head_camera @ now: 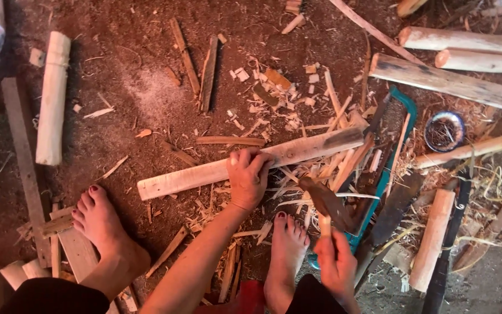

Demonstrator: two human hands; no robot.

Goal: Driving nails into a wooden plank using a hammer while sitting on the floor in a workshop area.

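My left hand [248, 177] presses down on a long pale wooden slat [187, 177] lying across the dirt floor, its fingers wrapped over the slat's middle. My right hand [337, 261] is closed around the light wooden handle of a dark-bladed chopping tool [327, 203], whose blade points up towards the slat's right part. My two bare feet [103, 227] [289, 247] rest on the ground either side of my left arm.
A teal-framed saw [399, 145] lies right of the blade amid wood chips and shavings [280, 93]. Peeled round logs [460, 39] and a plank [448, 81] lie top right, a small round tin [444, 131] beside them. A pale log [52, 99] lies left.
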